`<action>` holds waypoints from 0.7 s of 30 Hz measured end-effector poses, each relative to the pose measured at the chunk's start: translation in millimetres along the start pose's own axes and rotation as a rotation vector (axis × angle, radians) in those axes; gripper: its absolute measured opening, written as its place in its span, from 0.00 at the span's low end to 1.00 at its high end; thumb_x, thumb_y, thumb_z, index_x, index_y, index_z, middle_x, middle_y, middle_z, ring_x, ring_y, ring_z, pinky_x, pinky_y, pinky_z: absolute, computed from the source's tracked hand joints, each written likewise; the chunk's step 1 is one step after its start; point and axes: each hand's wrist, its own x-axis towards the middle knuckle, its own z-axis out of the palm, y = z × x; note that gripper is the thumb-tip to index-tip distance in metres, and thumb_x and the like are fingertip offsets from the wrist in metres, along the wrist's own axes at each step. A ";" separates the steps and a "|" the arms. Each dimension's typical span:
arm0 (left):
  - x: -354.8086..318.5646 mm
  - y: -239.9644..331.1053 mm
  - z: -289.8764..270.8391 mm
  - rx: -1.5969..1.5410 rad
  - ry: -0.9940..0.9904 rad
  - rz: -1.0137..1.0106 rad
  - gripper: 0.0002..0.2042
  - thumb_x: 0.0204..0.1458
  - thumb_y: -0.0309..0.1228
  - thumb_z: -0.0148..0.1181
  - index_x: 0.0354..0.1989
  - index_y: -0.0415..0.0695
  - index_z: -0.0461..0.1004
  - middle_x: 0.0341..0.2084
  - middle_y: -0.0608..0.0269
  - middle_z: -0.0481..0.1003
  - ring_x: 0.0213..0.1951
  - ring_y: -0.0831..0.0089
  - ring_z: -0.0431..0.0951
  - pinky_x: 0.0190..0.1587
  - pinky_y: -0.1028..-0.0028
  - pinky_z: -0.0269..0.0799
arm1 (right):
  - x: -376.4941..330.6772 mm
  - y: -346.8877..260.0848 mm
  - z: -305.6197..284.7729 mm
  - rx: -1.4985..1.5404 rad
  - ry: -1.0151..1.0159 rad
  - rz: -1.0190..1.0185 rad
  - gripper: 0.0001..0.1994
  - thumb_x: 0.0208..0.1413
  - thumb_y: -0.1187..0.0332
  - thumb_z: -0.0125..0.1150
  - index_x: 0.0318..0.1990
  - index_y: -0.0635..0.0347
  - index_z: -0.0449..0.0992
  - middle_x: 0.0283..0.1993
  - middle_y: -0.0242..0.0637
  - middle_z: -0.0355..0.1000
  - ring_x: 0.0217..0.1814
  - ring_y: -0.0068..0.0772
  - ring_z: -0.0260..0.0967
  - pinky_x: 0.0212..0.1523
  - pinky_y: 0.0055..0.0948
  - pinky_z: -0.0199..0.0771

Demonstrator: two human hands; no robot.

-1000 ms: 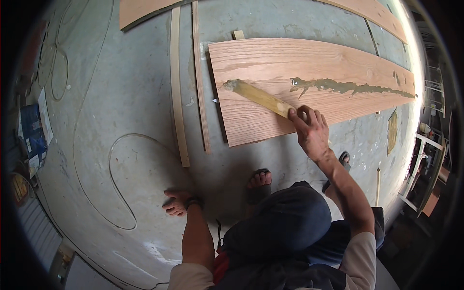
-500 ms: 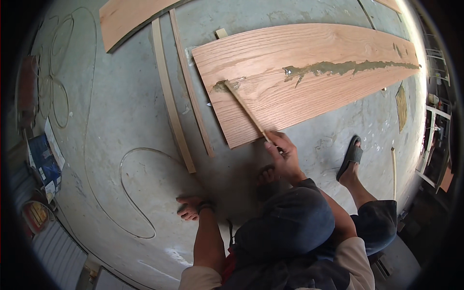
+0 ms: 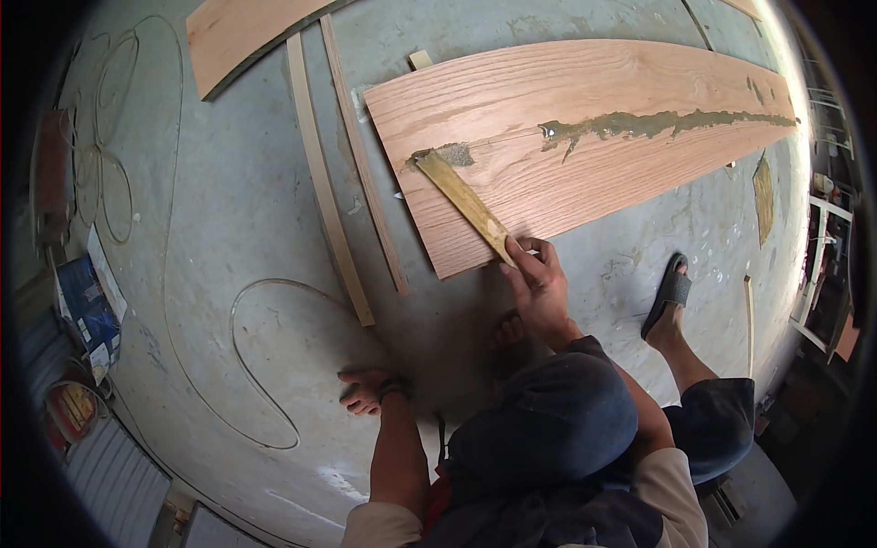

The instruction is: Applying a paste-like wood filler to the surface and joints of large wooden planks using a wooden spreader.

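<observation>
My right hand (image 3: 542,288) pinches the near end of a flat wooden strip (image 3: 470,205), its broad face turned up. The strip's far end touches a greyish-green patch of filler (image 3: 454,154) near the left edge of a wood-grained board (image 3: 512,192). A longer, ragged band of the same filler (image 3: 649,124) runs along the board to its right end. My left hand (image 3: 364,393) is low at the left, over the concrete floor, thumb apart and fingers loosely bent, with nothing visible in it. Whether it rests on the floor I cannot tell.
Two long wooden strips (image 3: 329,183) lie left of the board. Another board (image 3: 247,41) is at the upper left. A thin hose (image 3: 236,320) loops over the floor (image 3: 201,301). My sandalled foot (image 3: 669,297) is at the right, near a stained wood scrap (image 3: 764,201).
The wooden strip has turned from its narrow edge to its broad face. Filler now spreads farther right in the left patch. My left hand has barely moved.
</observation>
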 end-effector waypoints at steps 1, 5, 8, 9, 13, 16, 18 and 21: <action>0.1 0.3 -0.4 0.006 0.005 -0.003 0.40 0.58 0.70 0.42 0.58 0.41 0.63 0.55 0.49 0.67 0.61 0.52 0.65 0.58 0.51 0.62 | 3.3 -2.3 2.6 -0.028 0.001 -0.056 0.21 0.53 0.73 0.71 0.56 0.46 0.81 0.50 0.38 0.73 0.41 0.37 0.75 0.41 0.33 0.79; -0.7 1.8 -2.1 0.024 -0.015 -0.023 0.40 0.58 0.70 0.41 0.57 0.40 0.64 0.55 0.48 0.67 0.61 0.52 0.65 0.58 0.50 0.63 | 16.5 -4.1 -3.8 -0.339 0.027 -0.237 0.19 0.55 0.69 0.70 0.54 0.41 0.82 0.50 0.36 0.73 0.46 0.37 0.75 0.43 0.35 0.78; -0.8 2.2 -2.9 0.065 -0.048 -0.036 0.39 0.60 0.69 0.39 0.61 0.43 0.61 0.56 0.51 0.66 0.63 0.55 0.63 0.58 0.53 0.62 | 15.1 2.1 -15.8 -0.526 0.101 -0.232 0.18 0.55 0.66 0.69 0.54 0.38 0.82 0.50 0.34 0.73 0.42 0.34 0.76 0.37 0.36 0.78; -0.7 2.1 -2.9 0.059 -0.055 -0.031 0.39 0.60 0.69 0.39 0.61 0.43 0.61 0.56 0.51 0.66 0.63 0.55 0.63 0.58 0.53 0.62 | 11.9 4.9 -18.7 -0.501 0.129 -0.113 0.19 0.54 0.66 0.70 0.55 0.38 0.81 0.51 0.33 0.72 0.40 0.34 0.76 0.35 0.36 0.78; -0.2 2.5 -2.6 0.039 -0.021 -0.017 0.40 0.59 0.70 0.40 0.59 0.41 0.63 0.55 0.49 0.67 0.61 0.53 0.65 0.57 0.51 0.63 | 2.3 14.9 -20.0 -0.482 0.228 -0.201 0.20 0.52 0.66 0.73 0.54 0.37 0.82 0.50 0.32 0.73 0.39 0.33 0.77 0.30 0.35 0.78; -0.5 4.0 -3.1 0.055 -0.059 -0.028 0.40 0.60 0.70 0.38 0.62 0.43 0.61 0.55 0.51 0.66 0.62 0.55 0.64 0.57 0.54 0.63 | 6.7 16.9 -25.4 -0.487 0.204 -0.190 0.22 0.48 0.70 0.75 0.54 0.43 0.82 0.48 0.35 0.73 0.33 0.31 0.76 0.29 0.33 0.77; -0.5 4.1 -4.0 0.052 -0.028 -0.026 0.40 0.60 0.70 0.38 0.62 0.43 0.61 0.54 0.51 0.67 0.62 0.55 0.65 0.57 0.54 0.63 | 10.1 13.2 -31.9 -0.448 0.238 -0.118 0.21 0.50 0.71 0.74 0.54 0.47 0.82 0.49 0.37 0.73 0.33 0.35 0.76 0.32 0.33 0.78; -1.5 4.6 -5.4 0.082 -0.026 -0.020 0.40 0.60 0.70 0.37 0.62 0.43 0.61 0.54 0.51 0.67 0.60 0.55 0.66 0.56 0.54 0.63 | 13.3 2.3 -36.3 -0.296 0.098 0.021 0.21 0.51 0.71 0.73 0.55 0.48 0.82 0.49 0.40 0.72 0.34 0.36 0.76 0.34 0.33 0.79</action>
